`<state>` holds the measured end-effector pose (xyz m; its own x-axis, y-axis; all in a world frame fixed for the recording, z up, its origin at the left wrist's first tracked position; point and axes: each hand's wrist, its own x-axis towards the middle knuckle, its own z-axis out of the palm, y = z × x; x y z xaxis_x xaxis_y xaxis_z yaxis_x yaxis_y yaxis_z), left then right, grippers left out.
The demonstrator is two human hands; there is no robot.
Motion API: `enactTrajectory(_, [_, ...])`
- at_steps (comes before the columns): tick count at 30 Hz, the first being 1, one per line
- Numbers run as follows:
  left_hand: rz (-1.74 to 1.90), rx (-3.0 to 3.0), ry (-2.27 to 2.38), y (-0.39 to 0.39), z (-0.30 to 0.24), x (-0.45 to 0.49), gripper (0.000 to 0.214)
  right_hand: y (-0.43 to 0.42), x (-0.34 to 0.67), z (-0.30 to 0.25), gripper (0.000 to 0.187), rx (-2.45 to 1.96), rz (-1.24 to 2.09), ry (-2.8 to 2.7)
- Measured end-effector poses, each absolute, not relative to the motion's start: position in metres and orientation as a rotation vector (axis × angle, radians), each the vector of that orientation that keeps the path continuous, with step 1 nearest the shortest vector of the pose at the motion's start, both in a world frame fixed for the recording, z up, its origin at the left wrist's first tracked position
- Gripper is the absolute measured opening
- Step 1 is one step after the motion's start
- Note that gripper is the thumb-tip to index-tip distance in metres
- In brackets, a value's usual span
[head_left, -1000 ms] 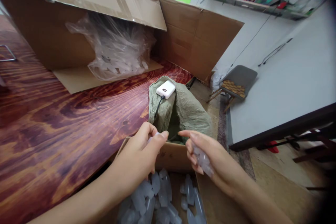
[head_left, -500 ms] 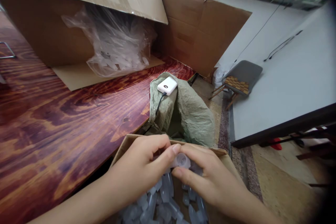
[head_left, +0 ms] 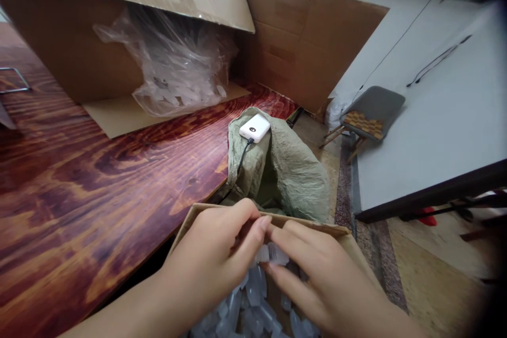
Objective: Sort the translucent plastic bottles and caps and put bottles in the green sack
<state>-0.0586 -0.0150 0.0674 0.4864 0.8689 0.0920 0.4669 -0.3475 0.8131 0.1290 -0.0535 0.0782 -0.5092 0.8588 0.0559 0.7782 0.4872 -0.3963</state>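
My left hand (head_left: 216,253) and my right hand (head_left: 312,274) meet over a small open cardboard box (head_left: 190,220) at the bottom of the view. Both pinch the same small clear plastic tube (head_left: 271,254), the left fingers on its left end and the right fingers round its right end. Several more clear plastic tubes (head_left: 253,311) lie loose in the box beneath my hands.
A dark red wooden table (head_left: 99,179) lies to the left. A big open carton (head_left: 119,26) on it holds a clear bag of tubes (head_left: 174,71). A green sack (head_left: 285,169) carries a white power bank (head_left: 254,128). A white table (head_left: 428,132) stands right.
My hands came together from apart and dropped toward the box. They now pinch one tube between them, a little lower than half a second ago.
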Motion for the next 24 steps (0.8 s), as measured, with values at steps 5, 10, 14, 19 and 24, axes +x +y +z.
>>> enactTrajectory(5, [0.667, 2.067, 1.121, -0.016, 0.0632, -0.0579, 0.024, -0.0567, 0.1243, 0.0707, 0.01, -1.278, 0.056, -2.604])
enactTrajectory(10, [0.699, 1.998, 1.114, -0.0154, 0.0635, -0.0586, 0.022, -0.0603, 0.1234, 0.069, 0.013, -1.22, 0.073, -2.503])
enactTrajectory(14, [0.71, 1.946, 1.069, -0.0171, 0.0654, -0.0593, 0.021, -0.059, 0.1262, 0.0679, 0.015, -1.177, 0.097, -2.49])
enactTrajectory(19, [0.693, 1.968, 1.05, -0.0197, 0.0676, -0.0586, 0.018, -0.0607, 0.125, 0.0713, 0.014, -1.16, 0.144, -2.486])
enactTrajectory(24, [0.746, 1.806, 1.086, -0.0163, 0.0695, -0.0575, 0.021, -0.0631, 0.125, 0.0768, 0.015, -1.129, 0.136, -2.38])
